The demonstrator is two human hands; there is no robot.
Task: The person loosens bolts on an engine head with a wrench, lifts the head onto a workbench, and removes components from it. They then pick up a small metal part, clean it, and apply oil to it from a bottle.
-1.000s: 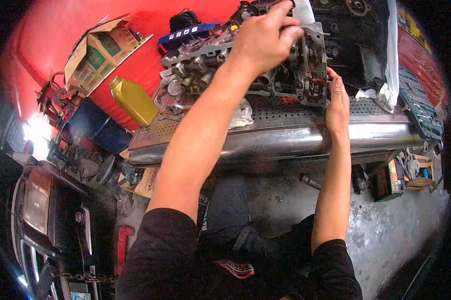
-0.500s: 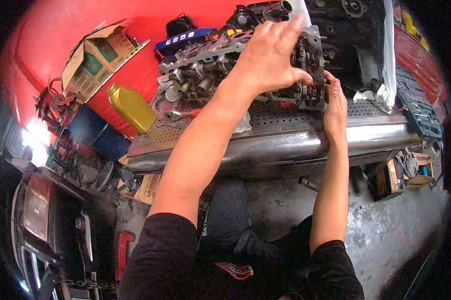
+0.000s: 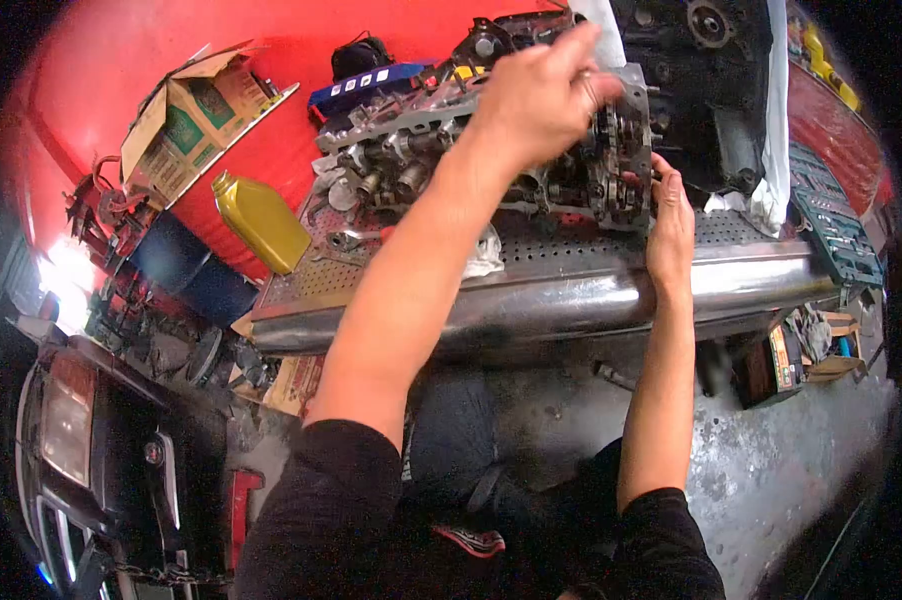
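A metal engine cylinder head lies across the perforated bench, its valve gear facing up and a chain and sprockets at its right end. My left hand is raised just over that end, holding nothing, with fingers stretched to the upper right and slightly blurred. Against the right end face rests my right hand, thumb up and fingers curled around the edge, gripping the cylinder head; part of these fingers is hidden. A wrench and a crumpled white rag lie in front of the cylinder head.
The steel bench has a rounded front edge. A gold oil bottle stands at its left end. Behind are a blue case and a dark engine block. A socket set sits right; a black vehicle is lower left.
My left hand has lifted off the chain end and shifted slightly left, its fingers now pointing up and right. My right hand stays at the end face. The view has shifted slightly.
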